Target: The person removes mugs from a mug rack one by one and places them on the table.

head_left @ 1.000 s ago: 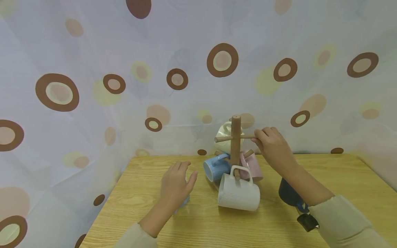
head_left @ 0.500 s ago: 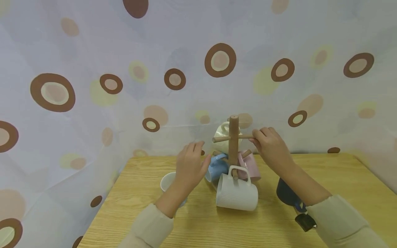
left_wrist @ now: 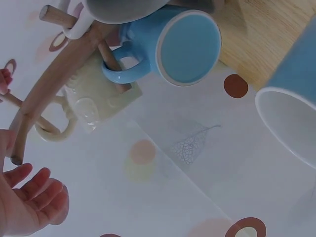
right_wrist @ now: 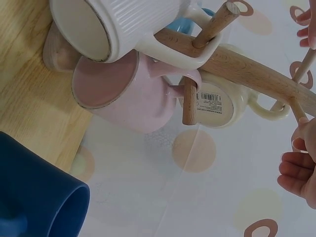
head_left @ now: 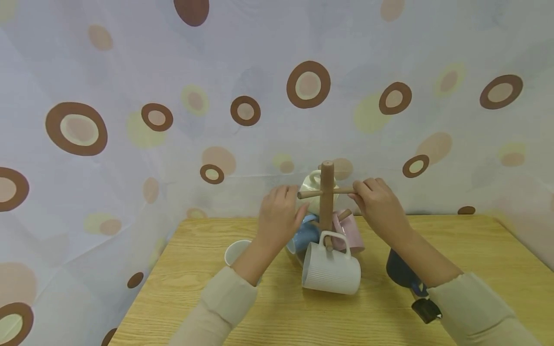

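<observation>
A wooden mug tree (head_left: 327,206) stands on the table with mugs hung on its pegs. My right hand (head_left: 381,202) pinches the tip of its upper right peg (right_wrist: 297,109) between thumb and forefinger. At the upper left peg (left_wrist: 19,140), my left hand (head_left: 277,216) has its thumb and loosely bent fingers close around the tip, with a gap showing below it. On the lower pegs hang a ribbed white mug (head_left: 333,269) in front, a blue mug (left_wrist: 190,49) at left and a pink mug (head_left: 352,233) at right. A cream mug (right_wrist: 215,101) hangs high at the back.
Left of the tree a cup, white inside and blue outside (left_wrist: 301,69), stands on the wooden table (head_left: 173,293), partly behind my left forearm. A dark blue mug (head_left: 398,269) stands under my right forearm. A patterned sheet (head_left: 277,139) hangs behind.
My left hand has moved from over the white-and-blue cup, up and right to the upper left peg, uncovering the cup's rim. The right hand keeps its hold on the right peg.
</observation>
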`<action>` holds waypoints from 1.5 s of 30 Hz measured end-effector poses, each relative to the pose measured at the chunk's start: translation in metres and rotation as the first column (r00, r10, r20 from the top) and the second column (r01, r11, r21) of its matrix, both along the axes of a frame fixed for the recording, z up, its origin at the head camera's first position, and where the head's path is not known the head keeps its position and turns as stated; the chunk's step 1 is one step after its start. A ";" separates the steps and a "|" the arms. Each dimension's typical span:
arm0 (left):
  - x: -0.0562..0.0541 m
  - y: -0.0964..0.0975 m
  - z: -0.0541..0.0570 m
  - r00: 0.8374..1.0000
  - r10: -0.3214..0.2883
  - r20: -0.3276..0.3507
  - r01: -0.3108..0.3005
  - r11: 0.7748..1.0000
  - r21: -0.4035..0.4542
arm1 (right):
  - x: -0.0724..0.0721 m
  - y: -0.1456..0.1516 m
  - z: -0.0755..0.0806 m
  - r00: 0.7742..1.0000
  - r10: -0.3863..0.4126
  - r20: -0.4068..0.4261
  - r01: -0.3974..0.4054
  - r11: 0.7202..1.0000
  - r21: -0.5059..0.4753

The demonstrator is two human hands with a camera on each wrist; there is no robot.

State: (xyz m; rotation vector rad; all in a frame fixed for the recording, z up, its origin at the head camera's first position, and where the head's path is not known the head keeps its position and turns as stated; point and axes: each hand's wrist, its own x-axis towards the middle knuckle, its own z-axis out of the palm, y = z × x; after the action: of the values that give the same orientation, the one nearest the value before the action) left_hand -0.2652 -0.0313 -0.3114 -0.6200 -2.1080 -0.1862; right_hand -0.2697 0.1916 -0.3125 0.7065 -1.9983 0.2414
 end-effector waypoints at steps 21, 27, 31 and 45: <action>-0.012 0.011 -0.001 0.977 0.112 -0.182 -0.126 0.990 -0.069 | -0.007 0.003 0.003 0.995 0.013 -0.098 -0.006 0.997 0.074; -0.010 0.012 -0.001 0.983 0.102 -0.154 -0.112 0.992 -0.057 | -0.006 0.004 0.005 0.995 0.022 -0.096 -0.013 0.996 0.091; -0.010 0.013 -0.002 0.983 0.095 -0.157 -0.104 0.993 -0.052 | -0.006 0.005 0.005 0.995 0.023 -0.101 -0.014 0.996 0.093; -0.011 0.014 -0.001 0.988 0.050 -0.145 -0.057 0.997 -0.048 | -0.006 0.006 0.003 0.995 0.019 -0.095 -0.009 0.995 0.103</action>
State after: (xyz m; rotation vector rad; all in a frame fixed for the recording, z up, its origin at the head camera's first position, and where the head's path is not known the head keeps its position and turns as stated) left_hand -0.2760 -0.0169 -0.3122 -0.5893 -1.9922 -0.0547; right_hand -0.2756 0.1974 -0.3096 0.7829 -1.9253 0.1113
